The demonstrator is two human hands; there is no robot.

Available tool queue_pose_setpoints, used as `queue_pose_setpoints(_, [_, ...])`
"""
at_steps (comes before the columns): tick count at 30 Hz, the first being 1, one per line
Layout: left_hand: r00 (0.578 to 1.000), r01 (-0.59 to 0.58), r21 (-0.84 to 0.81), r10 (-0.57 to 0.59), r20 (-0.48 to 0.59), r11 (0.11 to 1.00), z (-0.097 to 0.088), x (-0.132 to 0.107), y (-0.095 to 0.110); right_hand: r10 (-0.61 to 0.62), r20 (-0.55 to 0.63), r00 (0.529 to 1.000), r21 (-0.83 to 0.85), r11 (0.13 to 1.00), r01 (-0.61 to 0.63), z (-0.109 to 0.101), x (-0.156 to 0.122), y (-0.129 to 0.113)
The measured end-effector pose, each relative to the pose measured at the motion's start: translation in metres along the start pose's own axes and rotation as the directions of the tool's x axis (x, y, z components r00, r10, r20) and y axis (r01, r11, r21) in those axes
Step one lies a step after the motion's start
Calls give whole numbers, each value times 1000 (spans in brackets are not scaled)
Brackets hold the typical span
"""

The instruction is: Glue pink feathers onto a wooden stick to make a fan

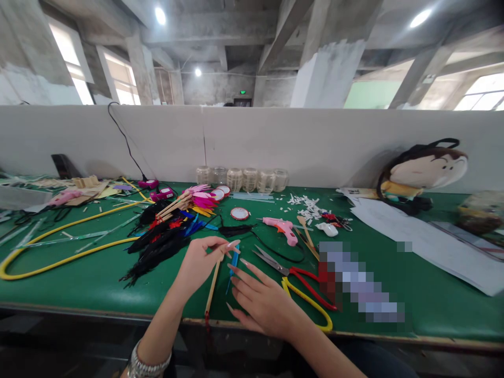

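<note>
My left hand (205,262) is closed in a pinch, its fingertips at the upper end of a thin blue feather (235,259). A slim wooden stick (213,287) slants down from beneath these fingers to the table edge, with a red piece at its lower end. Whether the left fingers also grip the stick is hidden. My right hand (263,302) has its fingers stretched and spread, with fingertips against or right beside the feather. Red-handled scissors (281,266) lie spread just beyond the right hand. A pile of black feathers (159,254) lies left of my left hand.
A pink glue gun (281,227), wooden sticks (307,233) and white scraps (307,207) lie behind the hands. Several glass jars (250,180) line the partition (252,142). Yellow tubing (79,220) loops at left. A plush-headed bag (425,170) and white sheets (413,239) are at right.
</note>
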State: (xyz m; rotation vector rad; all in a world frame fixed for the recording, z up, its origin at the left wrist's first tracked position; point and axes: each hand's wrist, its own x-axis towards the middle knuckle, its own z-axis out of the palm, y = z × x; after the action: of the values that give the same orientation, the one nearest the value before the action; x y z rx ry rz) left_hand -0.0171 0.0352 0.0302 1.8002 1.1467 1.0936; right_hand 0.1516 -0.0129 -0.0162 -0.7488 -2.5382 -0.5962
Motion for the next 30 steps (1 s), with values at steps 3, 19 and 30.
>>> queue_pose_setpoints(3, [998, -2, 21, 0, 66, 1000, 2, -2, 3, -22, 2, 1000, -2, 1000, 22, 3, -1, -1])
queue_pose_setpoints(19, [937, -300, 384, 195, 289, 873, 3, -12, 9, -84, 14, 996, -127, 988, 85, 8, -4, -2])
queue_pose_setpoints(30, [926, -353, 355, 270, 262, 866, 5, -12, -9, -138, -19, 990, -85, 987, 136, 2, 1, -4])
